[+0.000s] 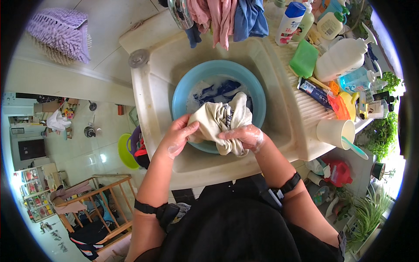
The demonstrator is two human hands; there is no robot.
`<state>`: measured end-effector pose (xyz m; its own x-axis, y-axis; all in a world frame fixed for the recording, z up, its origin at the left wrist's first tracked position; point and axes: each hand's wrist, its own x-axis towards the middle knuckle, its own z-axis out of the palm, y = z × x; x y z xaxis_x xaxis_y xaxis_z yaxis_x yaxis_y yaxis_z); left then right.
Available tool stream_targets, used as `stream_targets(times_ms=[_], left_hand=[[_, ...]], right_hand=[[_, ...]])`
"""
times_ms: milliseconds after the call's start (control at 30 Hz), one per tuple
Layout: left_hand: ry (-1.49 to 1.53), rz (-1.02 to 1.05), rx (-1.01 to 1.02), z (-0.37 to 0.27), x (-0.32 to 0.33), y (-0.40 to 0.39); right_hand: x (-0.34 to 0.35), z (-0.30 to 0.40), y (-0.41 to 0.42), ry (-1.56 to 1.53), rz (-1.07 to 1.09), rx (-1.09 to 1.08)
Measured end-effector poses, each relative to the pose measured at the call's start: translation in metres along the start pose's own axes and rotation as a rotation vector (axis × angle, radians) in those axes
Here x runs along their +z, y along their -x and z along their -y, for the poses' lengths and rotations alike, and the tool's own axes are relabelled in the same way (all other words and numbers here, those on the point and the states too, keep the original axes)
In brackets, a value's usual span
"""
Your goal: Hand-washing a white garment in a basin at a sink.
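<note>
A cream-coloured cloth garment (209,122), bunched up and with a dark striped patch in its folds, is held between both hands over a blue plastic basin (180,83). My left hand (180,132) grips its left side, thumb on top. On the right side my right hand (247,137) clasps the folds, with soap suds on the skin near the wrist. Inside the basin, dark blue fabric (226,87) lies in sudsy water. The garment covers the front part of the basin. Around the basin is a cream laundry sink (278,98).
Pink cloths (222,19) and a blue cloth (250,19) hang by the chrome faucet (180,14). On the ribbed ledge at right are a green soap bar (303,58), a toothpaste tube (315,93), several bottles, and a cup (332,132) with a toothbrush (355,148). A lime-green basin (124,152) stands left below.
</note>
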<state>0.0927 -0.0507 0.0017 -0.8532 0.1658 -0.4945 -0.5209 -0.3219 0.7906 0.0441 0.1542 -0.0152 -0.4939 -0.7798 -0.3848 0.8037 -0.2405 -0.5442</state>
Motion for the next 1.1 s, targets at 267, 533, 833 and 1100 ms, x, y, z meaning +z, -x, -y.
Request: stream_targets(times_ms=[267, 533, 833, 1100], left_hand=[[0.151, -0.165, 0.286, 0.01, 0.007, -0.001], [0.11, -0.282, 0.315, 0.011, 0.011, -0.009], [-0.532, -0.736, 0.648, 0.02, 0.032, -0.025], [-0.779, -0.772, 0.39, 0.005, 0.046, -0.075]], right_hand=[[-0.013, -0.006, -0.01, -0.177, -0.23, 0.059], [-0.001, -0.003, -0.009, -0.319, -0.155, -0.117], [0.008, 0.0, -0.028, -0.471, -0.354, -0.107], [0.022, -0.054, -0.069, -0.176, -0.61, -0.31]])
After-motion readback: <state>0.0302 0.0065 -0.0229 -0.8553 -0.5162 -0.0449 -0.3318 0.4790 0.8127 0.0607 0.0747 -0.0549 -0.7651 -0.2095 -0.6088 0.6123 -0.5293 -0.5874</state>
